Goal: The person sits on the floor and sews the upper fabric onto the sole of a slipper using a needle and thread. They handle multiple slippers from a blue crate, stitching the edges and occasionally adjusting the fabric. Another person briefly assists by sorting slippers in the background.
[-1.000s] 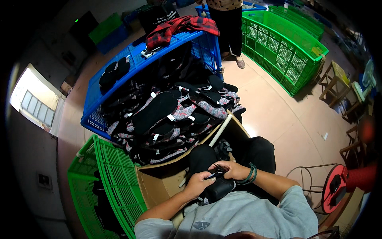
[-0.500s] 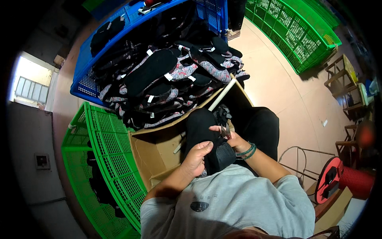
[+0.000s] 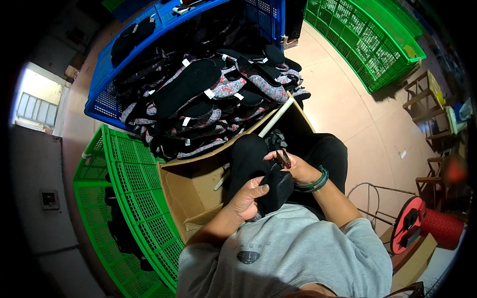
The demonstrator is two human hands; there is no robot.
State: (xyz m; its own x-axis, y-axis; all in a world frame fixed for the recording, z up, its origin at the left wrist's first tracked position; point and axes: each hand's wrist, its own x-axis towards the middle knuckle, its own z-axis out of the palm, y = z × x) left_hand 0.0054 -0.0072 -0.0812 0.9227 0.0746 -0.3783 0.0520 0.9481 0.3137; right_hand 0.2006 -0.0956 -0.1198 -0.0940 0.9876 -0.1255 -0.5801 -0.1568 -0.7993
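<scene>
My left hand (image 3: 247, 199) is closed on a black slipper (image 3: 277, 190) held over my lap, its thumb lying along the top. A scrap of patterned fabric shows under that hand. In my right hand (image 3: 302, 169) is a small pair of thread snips (image 3: 283, 159), blades apart and pointing up, just beyond the slipper's far end. Right fingers curl round the snips close to the slipper. Ahead of my knees lies a heap of slippers (image 3: 186, 88) with black soles, floral sides and white tags.
A blue crate (image 3: 102, 102) holds the heap behind an open cardboard box (image 3: 191, 191), with a white pole (image 3: 277, 117) across it. Left stands a green crate (image 3: 141, 191); another green crate (image 3: 367, 47) is at far right. A red round-topped stool (image 3: 407, 226) stands on the right.
The slipper has turned in my left hand, showing a smoother face. My right hand has tilted, and the snips' blades now show more plainly and spread apart.
</scene>
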